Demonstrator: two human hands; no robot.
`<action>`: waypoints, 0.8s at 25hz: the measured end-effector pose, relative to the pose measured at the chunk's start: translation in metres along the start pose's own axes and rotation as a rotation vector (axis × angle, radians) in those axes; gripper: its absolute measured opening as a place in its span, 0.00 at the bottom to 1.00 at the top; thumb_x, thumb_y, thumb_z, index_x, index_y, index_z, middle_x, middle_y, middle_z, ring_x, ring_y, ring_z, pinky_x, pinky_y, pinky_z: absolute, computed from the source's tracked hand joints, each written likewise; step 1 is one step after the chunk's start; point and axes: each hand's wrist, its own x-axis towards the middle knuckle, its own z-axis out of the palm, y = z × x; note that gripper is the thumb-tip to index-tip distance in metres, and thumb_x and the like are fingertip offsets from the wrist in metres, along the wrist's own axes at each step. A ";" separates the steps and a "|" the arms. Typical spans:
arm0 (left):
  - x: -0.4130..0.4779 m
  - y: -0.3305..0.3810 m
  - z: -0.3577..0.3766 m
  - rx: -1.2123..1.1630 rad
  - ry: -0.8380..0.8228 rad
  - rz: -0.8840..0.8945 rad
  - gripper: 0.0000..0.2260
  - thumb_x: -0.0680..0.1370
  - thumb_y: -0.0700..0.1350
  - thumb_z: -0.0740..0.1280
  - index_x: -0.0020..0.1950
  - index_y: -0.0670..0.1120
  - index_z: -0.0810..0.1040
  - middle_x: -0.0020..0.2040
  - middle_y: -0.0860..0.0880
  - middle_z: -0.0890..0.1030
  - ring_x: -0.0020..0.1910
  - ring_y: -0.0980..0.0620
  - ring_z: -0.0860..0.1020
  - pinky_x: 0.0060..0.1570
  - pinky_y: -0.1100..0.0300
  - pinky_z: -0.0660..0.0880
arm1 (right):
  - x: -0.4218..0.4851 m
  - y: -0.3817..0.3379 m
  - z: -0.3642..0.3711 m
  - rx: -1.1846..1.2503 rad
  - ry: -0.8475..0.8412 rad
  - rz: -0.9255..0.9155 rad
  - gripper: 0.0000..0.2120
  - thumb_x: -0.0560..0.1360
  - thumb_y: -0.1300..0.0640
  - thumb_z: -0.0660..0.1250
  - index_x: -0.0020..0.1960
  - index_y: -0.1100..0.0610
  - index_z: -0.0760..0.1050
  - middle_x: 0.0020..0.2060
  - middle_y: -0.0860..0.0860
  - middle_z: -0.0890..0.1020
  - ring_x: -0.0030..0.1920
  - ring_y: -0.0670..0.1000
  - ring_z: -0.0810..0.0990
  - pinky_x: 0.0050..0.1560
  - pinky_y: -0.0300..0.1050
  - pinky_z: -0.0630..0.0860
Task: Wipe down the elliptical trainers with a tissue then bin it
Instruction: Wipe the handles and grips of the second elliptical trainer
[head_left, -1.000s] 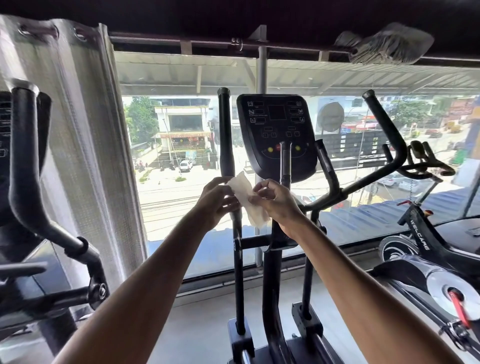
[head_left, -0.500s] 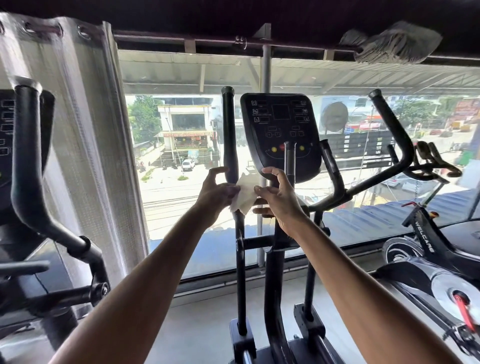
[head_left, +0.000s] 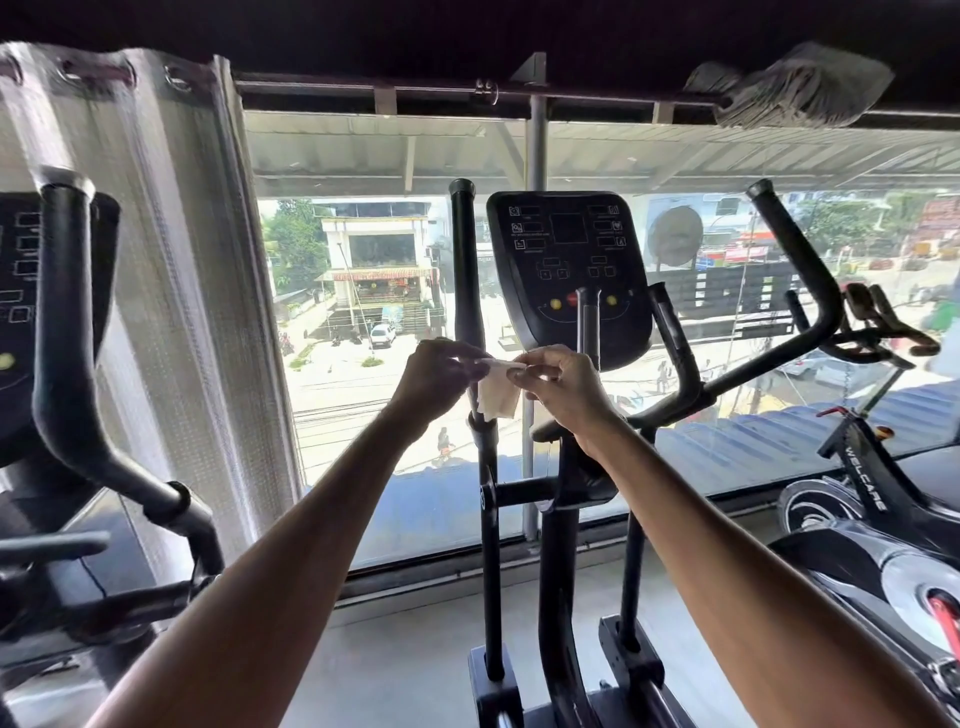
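Since half a second ago the left hand's (head_left: 436, 379) raised thumb has closed down. The tissue (head_left: 498, 396), bunched between the palms then, now hangs as a narrow folded flap. Both hands pinch its top edge, the right hand (head_left: 563, 387) meeting the left fingertip to fingertip at the centre of view. The flap dangles just beside the elliptical trainer's (head_left: 558, 571) upright handlebar (head_left: 467, 291), which rises toward 11 o'clock. The console (head_left: 569, 270) stands at 12 o'clock.

The step in hand looks like folding the tissue into a pad before wiping:

- Press the fold flat so the pad is thick enough not to tear.
- Pass it to one hand and wrap it round the handlebar's grip.
- Draw it down in one long stroke rather than dabbing.
- Go lightly over the console buttons.

A second elliptical (head_left: 67, 338) waits at 9 o'clock and a spin bike (head_left: 857, 483) sits at 4 o'clock. No bin is in view.
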 end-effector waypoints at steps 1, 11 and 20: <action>0.003 0.002 -0.001 0.023 0.010 -0.005 0.05 0.76 0.39 0.75 0.52 0.43 0.88 0.50 0.45 0.86 0.50 0.45 0.84 0.51 0.50 0.81 | 0.003 -0.002 0.000 0.027 -0.003 0.017 0.07 0.73 0.60 0.77 0.50 0.57 0.83 0.49 0.50 0.85 0.50 0.51 0.85 0.47 0.46 0.83; 0.016 0.041 0.003 -0.205 0.204 -0.146 0.01 0.78 0.38 0.74 0.47 0.42 0.83 0.49 0.37 0.86 0.42 0.41 0.87 0.41 0.48 0.86 | 0.024 -0.031 0.030 -0.144 0.164 -0.132 0.14 0.72 0.50 0.78 0.54 0.55 0.84 0.51 0.48 0.86 0.42 0.43 0.84 0.42 0.44 0.83; 0.062 0.062 -0.007 -0.275 0.212 -0.117 0.05 0.80 0.40 0.69 0.46 0.45 0.84 0.47 0.40 0.87 0.45 0.44 0.85 0.50 0.47 0.83 | 0.098 -0.044 0.030 -0.044 0.359 -0.184 0.09 0.74 0.57 0.76 0.53 0.56 0.84 0.46 0.51 0.87 0.45 0.51 0.86 0.47 0.57 0.84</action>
